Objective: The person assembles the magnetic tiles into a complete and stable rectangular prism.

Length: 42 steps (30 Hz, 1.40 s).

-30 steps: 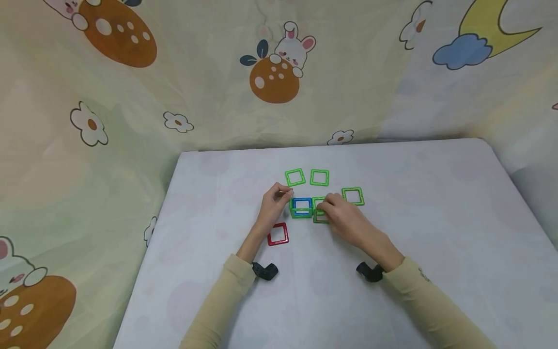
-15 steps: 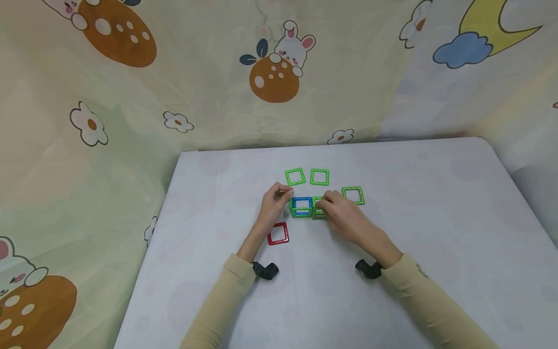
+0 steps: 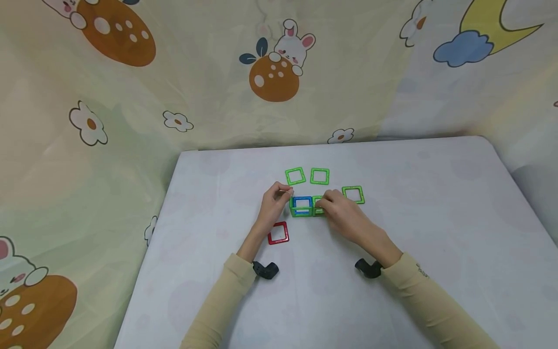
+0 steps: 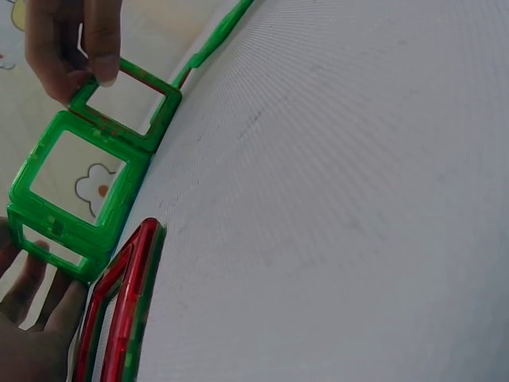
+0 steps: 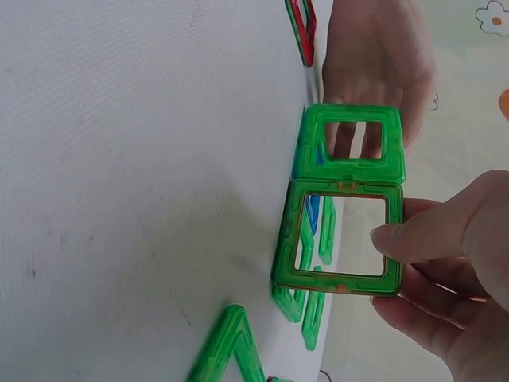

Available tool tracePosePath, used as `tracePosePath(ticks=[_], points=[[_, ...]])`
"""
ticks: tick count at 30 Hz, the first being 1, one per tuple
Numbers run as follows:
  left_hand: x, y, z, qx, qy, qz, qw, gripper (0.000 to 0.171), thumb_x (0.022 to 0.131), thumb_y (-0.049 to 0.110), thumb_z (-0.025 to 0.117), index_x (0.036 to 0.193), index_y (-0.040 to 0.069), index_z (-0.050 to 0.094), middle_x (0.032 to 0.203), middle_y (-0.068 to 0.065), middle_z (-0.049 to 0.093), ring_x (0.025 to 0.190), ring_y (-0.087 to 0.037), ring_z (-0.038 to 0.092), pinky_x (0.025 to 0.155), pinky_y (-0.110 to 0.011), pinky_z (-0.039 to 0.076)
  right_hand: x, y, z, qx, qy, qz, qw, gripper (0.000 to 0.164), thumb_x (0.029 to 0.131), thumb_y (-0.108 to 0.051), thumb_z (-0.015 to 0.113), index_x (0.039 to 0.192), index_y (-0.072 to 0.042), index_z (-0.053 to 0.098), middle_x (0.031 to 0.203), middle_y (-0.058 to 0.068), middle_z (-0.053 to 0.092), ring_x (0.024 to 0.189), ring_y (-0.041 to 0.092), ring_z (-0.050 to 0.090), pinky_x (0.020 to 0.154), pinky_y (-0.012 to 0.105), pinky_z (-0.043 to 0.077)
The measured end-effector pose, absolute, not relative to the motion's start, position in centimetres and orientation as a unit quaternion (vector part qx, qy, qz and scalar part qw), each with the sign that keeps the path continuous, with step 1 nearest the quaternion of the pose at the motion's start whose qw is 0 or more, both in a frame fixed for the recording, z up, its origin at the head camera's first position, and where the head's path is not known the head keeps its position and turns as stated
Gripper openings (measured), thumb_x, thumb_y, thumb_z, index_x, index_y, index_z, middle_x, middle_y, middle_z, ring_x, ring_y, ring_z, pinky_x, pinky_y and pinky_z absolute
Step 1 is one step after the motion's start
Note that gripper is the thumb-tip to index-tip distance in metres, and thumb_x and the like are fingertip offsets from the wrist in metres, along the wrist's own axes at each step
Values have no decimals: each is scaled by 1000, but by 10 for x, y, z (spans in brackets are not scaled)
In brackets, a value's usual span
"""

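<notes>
the right hand (image 3: 344,214) partly hides the upright green frame (image 5: 362,283) it pinches.

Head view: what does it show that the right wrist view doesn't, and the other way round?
Only the head view: the sleeves, yellow moon and black wrist devices.
Only the right wrist view: nearly the whole outline of the held green square, partly covered by the right hand in the head view.
Both: left hand, right hand, red square and blue square, the last two only partly from the wrist.
</notes>
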<state>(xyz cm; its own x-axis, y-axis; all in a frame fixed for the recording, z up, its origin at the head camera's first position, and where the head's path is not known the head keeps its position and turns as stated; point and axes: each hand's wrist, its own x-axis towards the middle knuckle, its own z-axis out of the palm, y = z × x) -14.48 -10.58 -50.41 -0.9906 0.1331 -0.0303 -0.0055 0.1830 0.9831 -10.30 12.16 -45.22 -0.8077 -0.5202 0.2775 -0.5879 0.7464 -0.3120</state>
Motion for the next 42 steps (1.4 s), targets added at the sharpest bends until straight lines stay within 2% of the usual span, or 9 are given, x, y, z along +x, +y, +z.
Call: tracePosePath(ticks=[18,23,29,42], points=[[-144,-107,-504,43,762,644,53,22,103,30,62,115,12,64,125,-7,65,116,-20,59,99,-35,49,-104,125,-451,293,-930,209,76,23,87,4,78,109,-2,75,100,10,66,93,23,62,82,34,59],[-145,-107,-504,42,764,641,53,20,103,30,62,114,13,64,125,-6,65,117,-20,59,101,-37,48,-104,129,-453,292,-930,212,73,25,87,3,78,111,-1,74,102,10,67,96,24,62,82,35,57],[-145,-108,-504,47,763,642,56,20,104,30,61,114,13,64,126,-6,65,119,-20,58,103,-40,48,-102,136,-453,286,-929,221,74,26,86,3,78,112,0,74,102,11,66,95,23,60,81,36,57],[-146,-108,-505,48,765,640,54,23,104,31,61,116,12,64,124,-4,65,117,-20,58,101,-39,47,-94,151,-459,255,-942,212,56,31,87,0,79,116,2,70,108,13,66,101,27,63,84,40,59]])
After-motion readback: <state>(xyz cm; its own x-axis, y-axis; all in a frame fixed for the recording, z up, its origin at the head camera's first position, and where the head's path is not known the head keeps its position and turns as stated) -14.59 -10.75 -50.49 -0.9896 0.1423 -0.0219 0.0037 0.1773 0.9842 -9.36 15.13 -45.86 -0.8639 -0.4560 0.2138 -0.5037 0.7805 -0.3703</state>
